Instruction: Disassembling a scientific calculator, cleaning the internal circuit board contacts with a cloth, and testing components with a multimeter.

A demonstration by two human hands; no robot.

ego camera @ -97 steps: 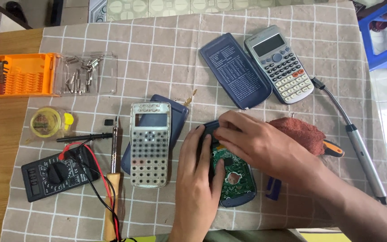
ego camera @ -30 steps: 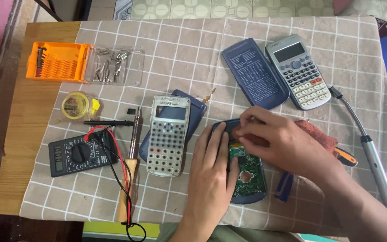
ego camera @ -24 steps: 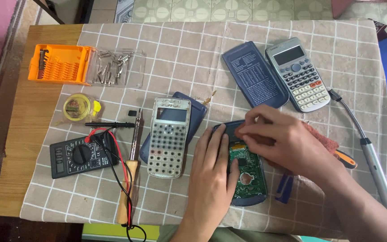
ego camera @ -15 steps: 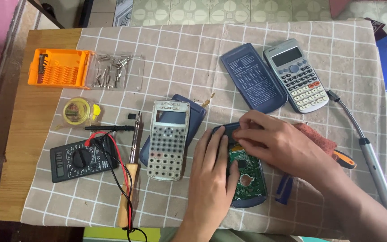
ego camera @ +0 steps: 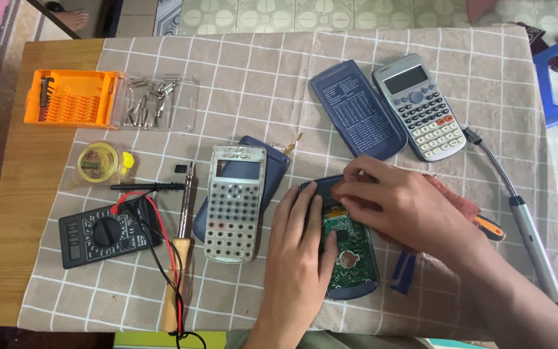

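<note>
Two hands work on one opened calculator (ego camera: 350,258), which lies face down on the checked cloth (ego camera: 240,84) near the front edge of the table (ego camera: 8,194), its dark blue shell cradling a bare green circuit board (ego camera: 349,249) with a round coin battery (ego camera: 346,260) showing. The left hand (ego camera: 301,249) lies flat along the shell's left side, fingers stretched and pressing it down. The right hand (ego camera: 398,207) curls over the top end, its fingertips drawn together at the upper edge of the board; whether they pinch a part or only press there cannot be told, since the fingers hide the spot.

The likely trouble lies at that hidden edge. If the right hand pulls or pries hard, the thin board could flex or crack, or a ribbon joint at the display end could tear. If the left hand eases off, the shell could skid on the cloth and the board could jump out.

Just left of the work lies the loose grey keypad front (ego camera: 235,201) resting on another blue cover (ego camera: 272,158); a careless elbow could knock it. Farther left, a soldering iron (ego camera: 182,245) lies beside a multimeter (ego camera: 104,234) with red and black leads trailing off the front, and a snagged lead could drag both. A screwdriver with an orange handle (ego camera: 489,226) sits under the right wrist. At the back stand a whole calculator (ego camera: 421,106) with its slide cover (ego camera: 356,110), and an orange bit case (ego camera: 72,97) with its clear lid (ego camera: 156,103) open, whose small bits could scatter.
</note>
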